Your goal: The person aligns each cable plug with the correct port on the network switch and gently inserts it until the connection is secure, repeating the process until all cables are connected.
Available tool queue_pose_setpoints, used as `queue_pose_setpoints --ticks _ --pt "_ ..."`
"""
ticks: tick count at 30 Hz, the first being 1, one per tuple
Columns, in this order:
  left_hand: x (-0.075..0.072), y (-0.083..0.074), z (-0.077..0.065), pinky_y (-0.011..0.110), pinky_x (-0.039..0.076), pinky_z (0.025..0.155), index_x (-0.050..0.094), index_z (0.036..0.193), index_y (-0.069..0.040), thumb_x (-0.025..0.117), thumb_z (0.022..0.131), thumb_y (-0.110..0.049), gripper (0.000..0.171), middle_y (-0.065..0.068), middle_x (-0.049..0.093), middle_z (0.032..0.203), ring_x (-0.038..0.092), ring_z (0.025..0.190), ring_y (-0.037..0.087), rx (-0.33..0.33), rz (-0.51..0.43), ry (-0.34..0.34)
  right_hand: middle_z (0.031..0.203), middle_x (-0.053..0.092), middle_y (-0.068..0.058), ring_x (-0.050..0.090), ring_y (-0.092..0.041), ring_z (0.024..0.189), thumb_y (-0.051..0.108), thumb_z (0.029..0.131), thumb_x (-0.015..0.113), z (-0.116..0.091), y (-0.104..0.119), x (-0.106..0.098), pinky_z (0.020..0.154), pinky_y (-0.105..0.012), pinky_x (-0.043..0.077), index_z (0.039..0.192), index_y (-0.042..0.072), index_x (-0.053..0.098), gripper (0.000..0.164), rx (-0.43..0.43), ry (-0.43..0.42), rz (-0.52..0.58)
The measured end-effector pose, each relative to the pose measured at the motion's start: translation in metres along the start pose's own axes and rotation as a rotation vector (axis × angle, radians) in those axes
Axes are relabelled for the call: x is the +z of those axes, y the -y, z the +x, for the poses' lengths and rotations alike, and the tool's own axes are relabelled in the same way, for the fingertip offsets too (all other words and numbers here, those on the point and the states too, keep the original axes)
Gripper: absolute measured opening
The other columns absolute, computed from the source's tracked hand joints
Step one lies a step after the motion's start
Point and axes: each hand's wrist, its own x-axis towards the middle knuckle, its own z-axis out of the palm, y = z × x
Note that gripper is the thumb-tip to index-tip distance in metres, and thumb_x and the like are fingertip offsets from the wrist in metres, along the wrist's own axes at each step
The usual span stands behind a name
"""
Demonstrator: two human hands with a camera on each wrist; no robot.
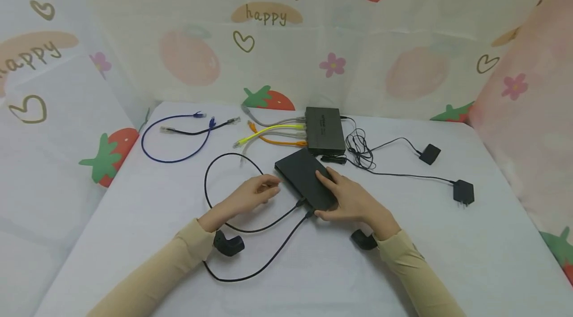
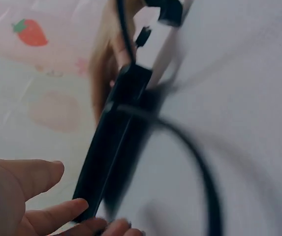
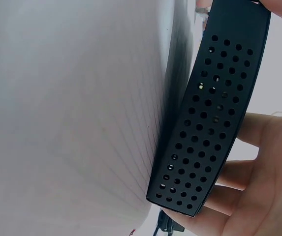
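A flat black network device (image 1: pixel 299 170) with a perforated side (image 3: pixel 209 113) is tilted in my right hand (image 1: pixel 351 197). That hand grips it, thumb at the near end and fingers spread over the top. Two black cables (image 1: pixel 273 225) run into the device's left side near its close corner. My left hand (image 1: pixel 255 192) hovers by the same side, farther along, fingers loosely bent and holding nothing. Up close, its fingertips overlap the end of the device (image 2: pixel 113 142); I cannot tell whether they touch it.
Behind stands a dark grey box (image 1: pixel 325 130) with grey, yellow and orange cables in its left side. Black adapters (image 1: pixel 463 191) and tangled cord (image 1: pixel 360 150) lie to the right. A blue cable (image 1: pixel 167 161) and a short black cable (image 1: pixel 197 133) lie back left. Patterned cloth walls surround the table.
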Motion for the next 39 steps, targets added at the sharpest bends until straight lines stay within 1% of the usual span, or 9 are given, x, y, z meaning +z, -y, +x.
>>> queue_pose_setpoints --ticks 6,11,13,17,21,25,31,35,39 --pt "-0.033 0.013 -0.025 0.052 0.034 0.101 0.044 0.135 -0.004 0.050 0.096 -0.033 0.050 0.022 0.035 0.144 0.040 0.127 0.039 -0.054 0.176 -0.136 0.147 0.025 -0.023 0.042 -0.041 0.124 0.067 0.071 0.059 0.000 0.001 0.001 0.093 -0.051 0.042 0.147 0.016 0.025 0.098 -0.015 -0.007 -0.018" --pt "-0.055 0.029 -0.050 0.059 0.023 0.105 0.045 0.133 0.003 0.051 0.096 -0.026 0.047 0.032 0.023 0.145 0.022 0.133 0.048 -0.087 0.337 -0.203 0.148 0.024 -0.023 0.043 -0.042 0.123 0.067 0.071 0.059 -0.001 0.000 0.002 0.092 -0.052 0.043 0.147 0.015 0.026 0.098 -0.016 -0.008 -0.029" --pt "-0.062 0.035 -0.061 0.060 0.023 0.104 0.045 0.131 0.007 0.051 0.095 -0.023 0.047 0.037 0.022 0.142 0.023 0.131 0.051 -0.108 0.414 -0.240 0.148 0.024 -0.023 0.043 -0.041 0.123 0.067 0.070 0.059 -0.001 0.000 0.003 0.092 -0.052 0.043 0.147 0.015 0.026 0.098 -0.016 -0.008 -0.030" --pt "-0.075 0.042 -0.085 0.061 0.025 0.102 0.039 0.132 0.014 0.050 0.095 -0.020 0.051 0.040 0.022 0.140 0.024 0.128 0.054 -0.212 0.533 -0.303 0.147 0.024 -0.024 0.044 -0.041 0.122 0.068 0.071 0.059 0.000 0.000 0.004 0.091 -0.051 0.043 0.147 0.015 0.026 0.099 -0.021 -0.008 -0.037" --pt "-0.088 0.047 -0.104 0.062 0.027 0.099 0.031 0.132 0.020 0.048 0.094 -0.022 0.059 0.043 0.022 0.138 0.025 0.126 0.056 -0.342 0.602 -0.330 0.147 0.024 -0.024 0.044 -0.042 0.122 0.069 0.071 0.059 0.000 0.002 0.003 0.091 -0.052 0.043 0.147 0.015 0.026 0.099 -0.018 -0.007 -0.045" --pt "-0.098 0.054 -0.122 0.064 0.032 0.093 0.031 0.129 0.023 0.048 0.093 -0.022 0.060 0.043 0.026 0.134 0.029 0.119 0.057 -0.435 0.654 -0.358 0.147 0.024 -0.024 0.043 -0.042 0.123 0.069 0.071 0.060 -0.001 0.004 0.002 0.091 -0.053 0.043 0.147 0.015 0.026 0.099 -0.012 -0.002 -0.041" --pt "-0.103 0.066 -0.145 0.062 0.042 0.078 0.042 0.116 0.026 0.051 0.091 -0.011 0.045 0.041 0.037 0.125 0.037 0.106 0.056 -0.475 0.785 -0.399 0.148 0.023 -0.023 0.043 -0.042 0.122 0.068 0.071 0.060 -0.001 0.005 0.001 0.091 -0.052 0.043 0.147 0.015 0.025 0.099 -0.009 0.008 -0.051" --pt "-0.106 0.069 -0.154 0.062 0.045 0.062 0.036 0.109 0.035 0.051 0.090 -0.004 0.045 0.045 0.029 0.123 0.039 0.097 0.058 -0.500 0.796 -0.483 0.148 0.023 -0.024 0.044 -0.042 0.122 0.067 0.071 0.060 -0.001 0.004 0.002 0.091 -0.052 0.043 0.147 0.014 0.025 0.099 -0.014 -0.002 -0.057" --pt "-0.114 0.073 -0.163 0.061 0.045 0.058 0.033 0.108 0.036 0.037 0.089 0.006 0.036 0.045 0.026 0.122 0.041 0.092 0.059 -0.532 0.794 -0.500 0.147 0.024 -0.025 0.045 -0.043 0.120 0.069 0.071 0.059 -0.001 0.003 0.003 0.090 -0.053 0.044 0.146 0.013 0.027 0.100 -0.028 -0.022 -0.045"
